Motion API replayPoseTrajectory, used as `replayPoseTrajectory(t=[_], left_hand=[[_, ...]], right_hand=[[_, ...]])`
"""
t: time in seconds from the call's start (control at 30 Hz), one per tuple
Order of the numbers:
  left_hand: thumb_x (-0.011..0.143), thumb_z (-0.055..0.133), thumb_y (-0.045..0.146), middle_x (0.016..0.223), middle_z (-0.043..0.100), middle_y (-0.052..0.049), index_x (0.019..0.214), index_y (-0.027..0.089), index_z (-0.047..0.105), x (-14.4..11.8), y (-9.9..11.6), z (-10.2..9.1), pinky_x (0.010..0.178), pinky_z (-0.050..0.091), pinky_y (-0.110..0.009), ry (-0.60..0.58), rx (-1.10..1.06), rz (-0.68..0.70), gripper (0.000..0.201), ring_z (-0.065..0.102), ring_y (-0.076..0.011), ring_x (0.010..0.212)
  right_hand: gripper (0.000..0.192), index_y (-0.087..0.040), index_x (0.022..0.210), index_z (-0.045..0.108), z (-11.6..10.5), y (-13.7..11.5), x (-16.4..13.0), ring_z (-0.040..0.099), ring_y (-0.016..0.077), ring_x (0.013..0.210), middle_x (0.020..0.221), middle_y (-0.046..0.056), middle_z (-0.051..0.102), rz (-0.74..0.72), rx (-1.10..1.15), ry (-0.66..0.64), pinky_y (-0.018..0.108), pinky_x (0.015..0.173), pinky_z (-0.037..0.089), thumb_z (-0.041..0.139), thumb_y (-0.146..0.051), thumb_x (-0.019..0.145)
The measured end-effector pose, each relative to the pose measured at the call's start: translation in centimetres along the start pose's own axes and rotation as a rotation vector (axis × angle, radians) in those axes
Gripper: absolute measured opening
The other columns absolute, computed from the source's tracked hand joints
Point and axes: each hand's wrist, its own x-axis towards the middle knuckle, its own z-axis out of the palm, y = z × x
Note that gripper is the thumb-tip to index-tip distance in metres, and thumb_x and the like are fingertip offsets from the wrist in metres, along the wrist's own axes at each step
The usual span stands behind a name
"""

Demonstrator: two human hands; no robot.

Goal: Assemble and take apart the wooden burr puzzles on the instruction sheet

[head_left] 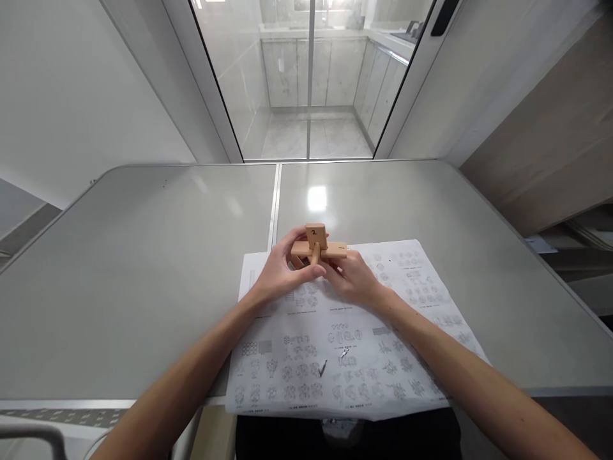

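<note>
Blocks of tan wood, crossed together, one marked 2, are held above a printed sheet on a grey table. The left hand clasps their left side; the right hand, close beside it, grips from the lower right, fingertips partly hidden from me.

Upright wooden piece: black "2". Crosswise wooden piece: short dark mark near one end, reading uncertain. Paper sheet: printed captions among line drawings, too small to read.
</note>
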Motion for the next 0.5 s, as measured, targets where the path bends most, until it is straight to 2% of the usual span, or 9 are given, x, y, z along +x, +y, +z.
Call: replayPoseTrajectory(t=[0.1, 0.27, 0.5], left_hand=[[0.079, 0.084, 0.067, 0.124, 0.073, -0.011, 0.142, 0.026, 0.061, 0.08, -0.11, -0.19, 0.103, 0.058, -0.051, -0.004, -0.005, -0.003, 0.078, 0.071, -0.0333, 0.116], [0.079, 0.085, 0.06, 0.129, 0.071, -0.012, 0.144, 0.027, 0.061, 0.03, 0.16, -0.22, 0.095, 0.062, -0.048, -0.037, 0.029, -0.032, 0.076, 0.071, -0.0335, 0.114], [0.083, 0.083, 0.055, 0.13, 0.071, -0.011, 0.146, 0.027, 0.058, -0.12, 0.04, -0.01, 0.096, 0.063, -0.047, 0.003, 0.032, -0.043, 0.073, 0.072, -0.0309, 0.113]], right_hand=[[0.03, -0.026, 0.08, 0.064, 0.08, -0.01, -0.04, 0.047, 0.0141, 0.056, 0.067, -0.002, 0.059, 0.012, 0.051, 0.043, 0.031, 0.055, 0.041, 0.052, -0.031, 0.108], [0.028, -0.026, 0.082, 0.071, 0.17, 0.04, -0.1, 0.051, 0.0147, 0.058, 0.069, -0.002, 0.064, 0.029, 0.063, 0.033, 0.031, 0.058, 0.044, 0.056, -0.028, 0.105], [0.023, -0.027, 0.089, 0.076, 0.12, 0.03, -0.15, 0.055, 0.0154, 0.063, 0.074, -0.001, 0.068, 0.101, 0.097, 0.049, 0.03, 0.06, 0.047, 0.059, -0.027, 0.104]])
